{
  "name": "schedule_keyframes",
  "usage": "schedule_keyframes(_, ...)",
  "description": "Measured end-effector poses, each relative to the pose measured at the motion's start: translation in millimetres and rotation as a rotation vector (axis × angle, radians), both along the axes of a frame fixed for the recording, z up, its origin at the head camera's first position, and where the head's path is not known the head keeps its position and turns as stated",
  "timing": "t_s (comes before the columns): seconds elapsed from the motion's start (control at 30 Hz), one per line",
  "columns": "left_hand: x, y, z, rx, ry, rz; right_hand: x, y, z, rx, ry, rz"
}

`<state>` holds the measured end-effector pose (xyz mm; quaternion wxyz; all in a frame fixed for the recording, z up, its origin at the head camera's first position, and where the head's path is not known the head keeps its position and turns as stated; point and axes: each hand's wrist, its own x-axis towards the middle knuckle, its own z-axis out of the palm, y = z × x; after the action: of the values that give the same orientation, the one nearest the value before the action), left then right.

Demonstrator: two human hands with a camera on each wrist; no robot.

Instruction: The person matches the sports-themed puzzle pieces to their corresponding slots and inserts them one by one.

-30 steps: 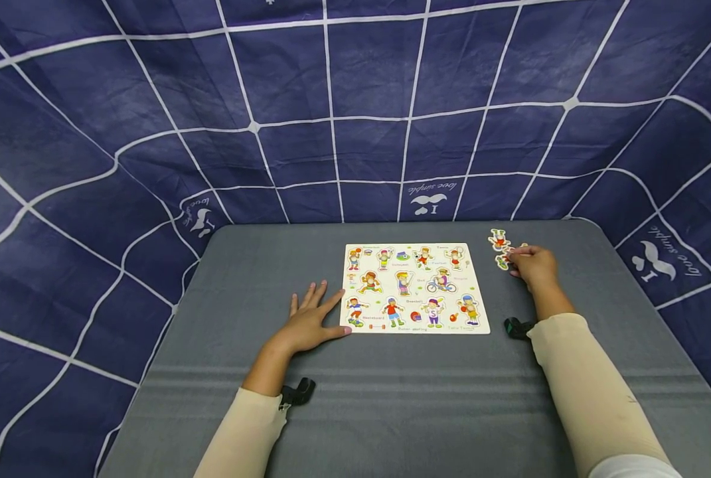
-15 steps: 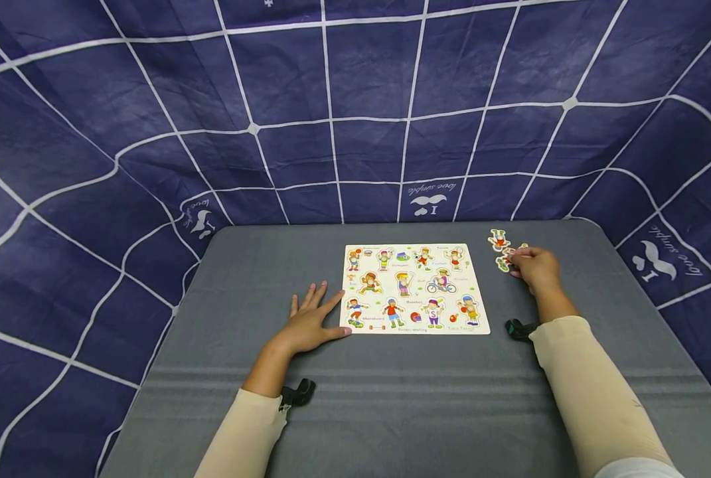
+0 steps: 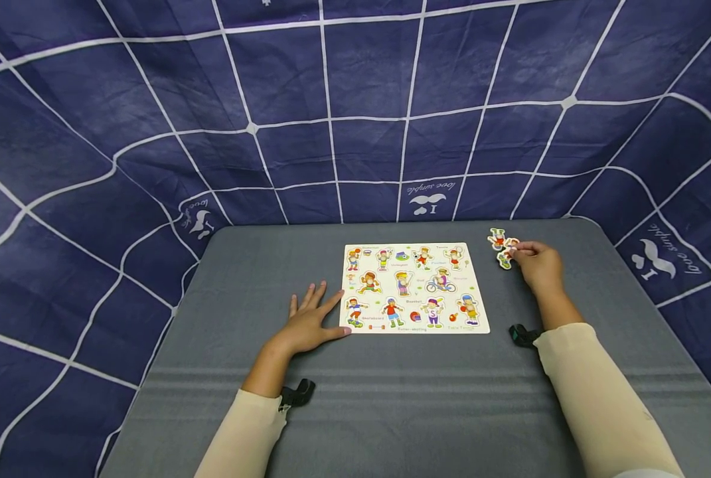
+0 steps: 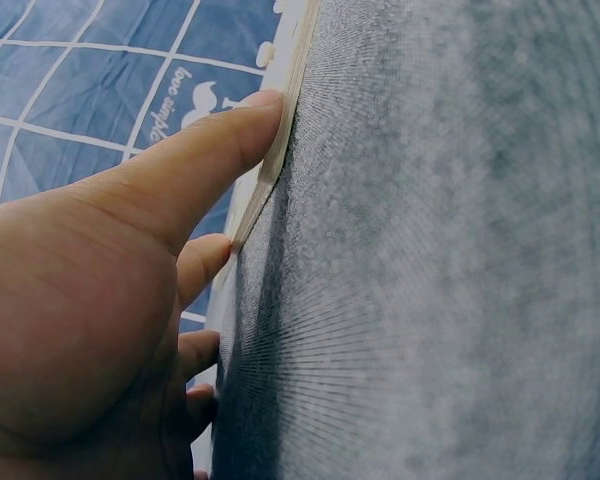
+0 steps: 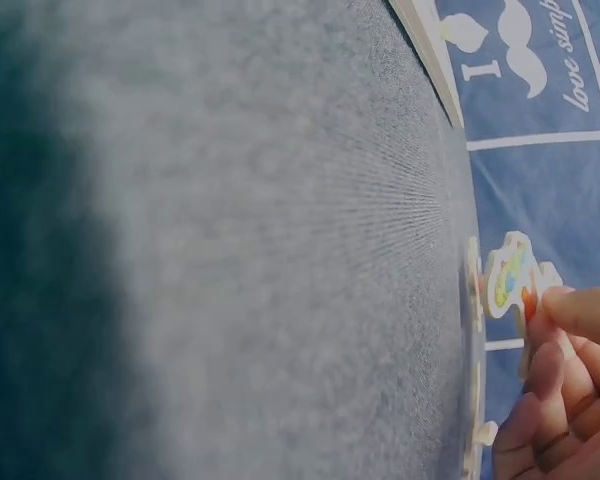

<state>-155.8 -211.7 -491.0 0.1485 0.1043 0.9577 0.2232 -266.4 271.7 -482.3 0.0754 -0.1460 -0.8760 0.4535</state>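
Note:
In the head view, a cream wooden puzzle board (image 3: 388,279) lies on the grey table, with colourful sports figures on it. My left hand (image 3: 307,330) rests by its left side, fingers spread, thumb and index fingertip touching the edge. Right of the board, my right hand (image 3: 539,267) pinches a small puzzle piece (image 5: 510,278) between thumb and fingers. The right wrist view shows this piece tilted up off the table; fingers hide part of it. Another loose figure piece (image 3: 496,238) lies just beyond it.
Grey cloth covers the table (image 3: 391,405). A dark blue curtain (image 3: 367,153) with white grid lines hangs behind and along both sides. In the right wrist view, the edges of thin pieces (image 5: 475,400) show low on the table beside the hand.
My right hand has shifted slightly right and tilted, and more of the piece at its fingertips shows. My left hand and the board have stayed in place.

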Motion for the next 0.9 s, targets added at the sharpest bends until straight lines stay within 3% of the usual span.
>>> schedule_keyframes(0.4,1.7,1.5,2.6,0.007,0.008,0.002,13.0,-8,7.8,0.116,0.118,-0.009)
schedule_keyframes(0.6,1.7,1.9,3.2,0.010,0.011,0.002,22.1,-17,11.2,0.175,0.220,0.016)
schedule_keyframes(0.9,1.6,2.0,2.3,0.007,0.009,0.012,33.5,-32,13.2,0.151,0.323,0.038)
